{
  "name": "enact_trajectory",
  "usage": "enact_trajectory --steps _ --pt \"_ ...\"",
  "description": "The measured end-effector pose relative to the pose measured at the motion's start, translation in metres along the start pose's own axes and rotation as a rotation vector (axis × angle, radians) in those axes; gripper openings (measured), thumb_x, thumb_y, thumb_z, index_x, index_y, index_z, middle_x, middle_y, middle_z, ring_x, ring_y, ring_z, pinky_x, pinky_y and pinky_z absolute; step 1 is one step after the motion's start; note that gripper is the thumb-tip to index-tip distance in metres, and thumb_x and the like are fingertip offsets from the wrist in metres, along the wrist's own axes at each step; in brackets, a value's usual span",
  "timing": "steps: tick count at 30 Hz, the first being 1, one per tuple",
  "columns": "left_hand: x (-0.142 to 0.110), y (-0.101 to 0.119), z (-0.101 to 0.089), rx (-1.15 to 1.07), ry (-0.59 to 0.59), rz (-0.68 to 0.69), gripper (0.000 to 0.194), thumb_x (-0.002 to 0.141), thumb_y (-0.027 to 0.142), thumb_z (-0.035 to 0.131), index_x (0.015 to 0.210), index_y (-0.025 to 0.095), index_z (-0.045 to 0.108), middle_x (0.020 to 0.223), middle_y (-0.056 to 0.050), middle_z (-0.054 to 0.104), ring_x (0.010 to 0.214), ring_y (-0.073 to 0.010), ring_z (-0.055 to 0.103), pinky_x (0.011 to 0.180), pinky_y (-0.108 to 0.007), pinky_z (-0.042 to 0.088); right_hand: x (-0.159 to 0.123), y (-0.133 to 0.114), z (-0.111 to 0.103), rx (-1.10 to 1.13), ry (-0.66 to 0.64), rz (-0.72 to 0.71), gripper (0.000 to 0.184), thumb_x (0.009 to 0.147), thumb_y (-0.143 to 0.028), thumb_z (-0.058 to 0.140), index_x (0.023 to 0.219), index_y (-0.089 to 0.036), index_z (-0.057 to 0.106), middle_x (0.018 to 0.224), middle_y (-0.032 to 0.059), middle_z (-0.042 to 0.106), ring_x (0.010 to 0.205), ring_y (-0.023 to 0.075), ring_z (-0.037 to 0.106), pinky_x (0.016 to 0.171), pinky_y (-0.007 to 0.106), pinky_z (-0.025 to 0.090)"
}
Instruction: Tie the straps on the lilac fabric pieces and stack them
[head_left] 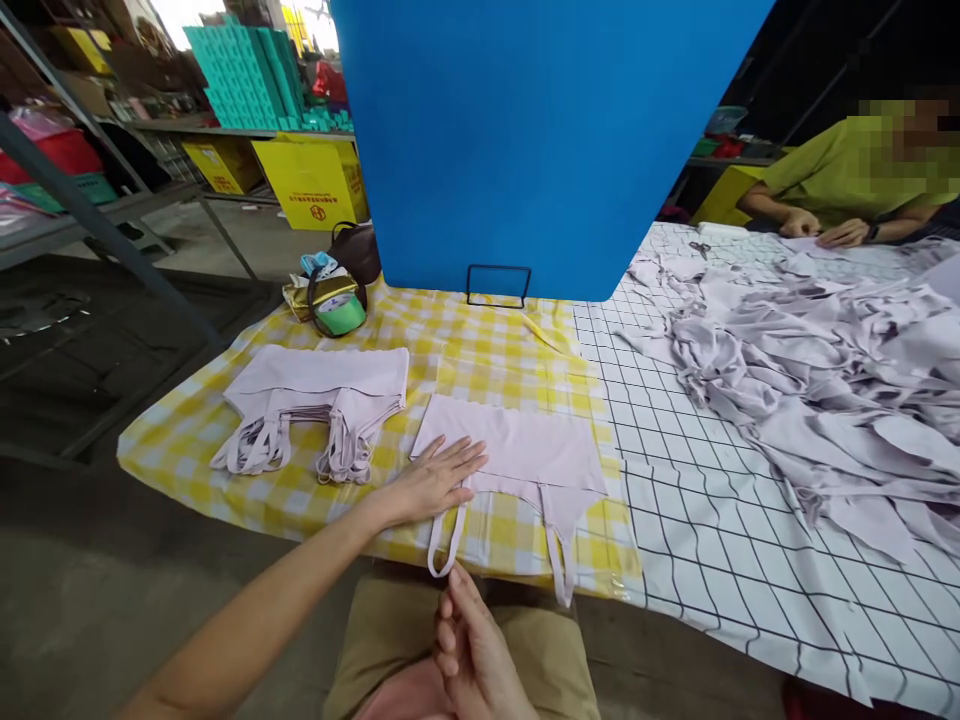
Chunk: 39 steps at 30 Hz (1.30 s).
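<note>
A pale lilac strappy camisole top [517,440] lies flat on the yellow checked cloth, its shoulder straps pointing toward me. My left hand [439,480] rests palm down on its left side, fingers stretched out. Below the table edge, my right hand [476,635] has its fingers curled, with thumb and fingertip closed at the lower end of the left strap [448,550]. The other strap [559,560] hangs over the front edge. To the left is a neat stack of matching camisole tops [319,380], their straps bunched toward me.
A large blue board [540,140] stands upright behind the work area. A green tape roll [341,312] and a dark bag [356,250] sit at the back left. Loose lilac garments [810,370] are heaped on the right. Across the table a co-worker [832,170] handles fabric.
</note>
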<state>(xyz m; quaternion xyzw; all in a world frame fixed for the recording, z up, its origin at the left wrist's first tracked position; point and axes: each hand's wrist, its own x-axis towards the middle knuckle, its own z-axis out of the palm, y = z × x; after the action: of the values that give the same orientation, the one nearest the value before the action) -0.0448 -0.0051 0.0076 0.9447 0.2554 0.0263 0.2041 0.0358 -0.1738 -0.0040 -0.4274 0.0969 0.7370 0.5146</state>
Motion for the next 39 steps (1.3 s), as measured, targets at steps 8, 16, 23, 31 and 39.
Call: enact_trajectory --steps 8,16,23,31,39 --pt "-0.001 0.0 -0.007 0.017 -0.077 -0.012 0.05 0.095 0.039 0.028 0.142 0.028 0.015 0.15 -0.001 0.016 0.138 -0.016 0.008 0.112 -0.04 0.004 -0.004 0.008 -0.005 -0.071 -0.102 -0.013 0.06 0.053 -0.046 0.081 0.1 -0.018 0.057 0.052 -0.0087 0.049 0.033 0.0013 0.033 0.03 0.013 0.017" --pt "0.021 0.043 -0.012 -0.018 -0.073 -0.039 0.052 0.093 0.037 0.032 0.142 0.023 0.018 0.15 -0.004 0.013 0.139 -0.0195 0.005 0.111 -0.046 0.007 -0.023 -0.017 -0.072 -0.603 0.323 -0.881 0.044 0.071 -0.047 0.066 0.104 -0.021 0.051 0.064 -0.0052 0.046 0.054 0.0107 0.047 0.051 0.021 0.041" --pt "0.049 0.078 0.015 -0.062 -0.082 0.114 0.051 0.092 0.038 0.036 0.14 0.025 0.024 0.149 -0.003 0.019 0.138 -0.0209 0.009 0.111 -0.05 0.007 -0.026 -0.057 -0.094 -1.04 0.585 -0.86 0.042 0.068 -0.057 0.06 0.077 -0.016 0.062 0.051 -0.0042 0.045 0.047 0.0115 0.042 0.048 0.021 0.037" --pt "0.047 0.066 0.016 -0.159 -0.018 0.098 0.052 0.092 0.041 0.036 0.139 0.023 0.025 0.149 -0.007 0.02 0.137 -0.0206 0.015 0.111 -0.046 0.015 -0.036 -0.073 -0.107 -1.176 0.474 -1.02 0.036 0.074 -0.051 0.057 0.077 -0.016 0.065 0.065 0.0041 0.064 0.056 0.0149 0.057 0.054 0.021 0.045" --pt "0.049 -0.006 -0.028 0.022 0.344 -0.906 0.035 0.086 0.02 0.044 0.118 0.006 0.047 0.122 -0.022 0.046 0.103 -0.0277 0.056 0.085 -0.036 0.046 0.003 -0.213 -0.042 -1.526 0.751 -1.104 0.032 0.077 -0.042 0.043 0.09 -0.017 0.058 0.077 0.0054 0.057 0.063 0.0188 0.052 0.057 0.03 0.039"
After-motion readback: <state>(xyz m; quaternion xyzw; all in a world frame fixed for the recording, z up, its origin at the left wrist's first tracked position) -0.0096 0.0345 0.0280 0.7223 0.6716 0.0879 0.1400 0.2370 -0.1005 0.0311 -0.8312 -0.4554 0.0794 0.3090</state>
